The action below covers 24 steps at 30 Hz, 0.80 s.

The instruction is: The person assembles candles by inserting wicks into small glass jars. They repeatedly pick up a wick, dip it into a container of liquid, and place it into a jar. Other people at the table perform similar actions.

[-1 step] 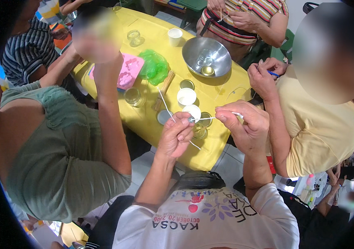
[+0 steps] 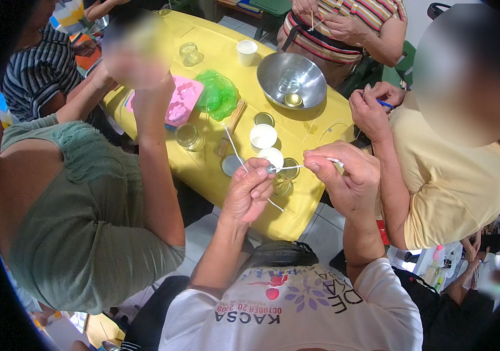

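Note:
My left hand [image 2: 247, 190] is closed in a pinch over the near edge of the table. Between its thumb and fingers sits a small silvery metal piece, like a wick tab [image 2: 271, 168]. A white cord [image 2: 233, 146] sticks up and left from this hand, and a loose end hangs below it. My right hand [image 2: 346, 175] pinches the same cord, which runs taut between the two hands. A bunched white end shows above the right fingers. Just beyond my hands are two white cups [image 2: 263, 136] and a glass jar [image 2: 282, 185], partly hidden by the left hand.
On the yellow-covered table [image 2: 215, 44] are a steel bowl [image 2: 311, 70] holding glass jars, wooden sticks [image 2: 232, 126], a green plastic bag [image 2: 218, 93], a pink mould [image 2: 185, 93] and a paper cup [image 2: 247, 52]. People sit close on both sides; another stands across.

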Each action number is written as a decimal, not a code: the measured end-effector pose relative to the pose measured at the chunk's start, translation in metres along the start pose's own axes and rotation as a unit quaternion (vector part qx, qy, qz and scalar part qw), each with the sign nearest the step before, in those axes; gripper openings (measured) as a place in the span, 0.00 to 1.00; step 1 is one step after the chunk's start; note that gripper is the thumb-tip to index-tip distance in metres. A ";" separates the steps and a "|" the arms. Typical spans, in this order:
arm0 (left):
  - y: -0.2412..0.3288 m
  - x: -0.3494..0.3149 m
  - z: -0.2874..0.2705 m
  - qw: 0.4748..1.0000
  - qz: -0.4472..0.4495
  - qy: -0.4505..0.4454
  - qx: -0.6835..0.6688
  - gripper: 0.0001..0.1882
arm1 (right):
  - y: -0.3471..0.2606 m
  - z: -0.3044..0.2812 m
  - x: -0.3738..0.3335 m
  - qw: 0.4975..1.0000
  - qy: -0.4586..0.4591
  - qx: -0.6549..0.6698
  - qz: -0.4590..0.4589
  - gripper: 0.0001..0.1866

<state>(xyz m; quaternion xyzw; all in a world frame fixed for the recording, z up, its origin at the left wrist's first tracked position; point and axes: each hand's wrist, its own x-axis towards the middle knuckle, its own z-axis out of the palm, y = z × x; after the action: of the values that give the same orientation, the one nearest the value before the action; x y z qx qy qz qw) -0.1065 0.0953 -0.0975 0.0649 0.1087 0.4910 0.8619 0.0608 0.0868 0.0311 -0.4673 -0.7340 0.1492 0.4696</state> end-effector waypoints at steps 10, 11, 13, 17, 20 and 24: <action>-0.017 -0.001 0.011 1.000 -0.002 -0.016 0.009 0.07 | -0.002 -0.015 -0.003 1.000 -0.010 0.023 0.015 0.07; -0.019 -0.001 0.011 1.000 0.000 -0.009 0.012 0.07 | -0.001 -0.016 -0.006 0.999 -0.011 0.029 0.017 0.07; -0.024 -0.003 0.010 1.000 0.005 0.004 0.021 0.06 | 0.002 -0.015 -0.012 0.996 -0.019 0.061 0.064 0.07; -0.029 -0.001 0.005 1.000 0.003 0.011 0.017 0.07 | 0.010 -0.016 -0.021 0.984 -0.044 0.107 0.132 0.09; -0.027 -0.001 0.002 1.000 0.010 0.001 0.027 0.08 | 0.013 -0.015 -0.024 0.981 -0.043 0.113 0.149 0.09; -0.024 -0.007 -0.001 1.000 0.002 -0.007 0.014 0.08 | 0.010 -0.012 -0.028 0.977 -0.031 0.132 0.164 0.10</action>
<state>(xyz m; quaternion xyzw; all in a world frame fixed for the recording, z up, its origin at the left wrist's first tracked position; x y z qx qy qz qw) -0.0902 0.0775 -0.1026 0.0805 0.1089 0.4911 0.8605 0.0798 0.0666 0.0150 -0.5105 -0.6354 0.3345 0.4729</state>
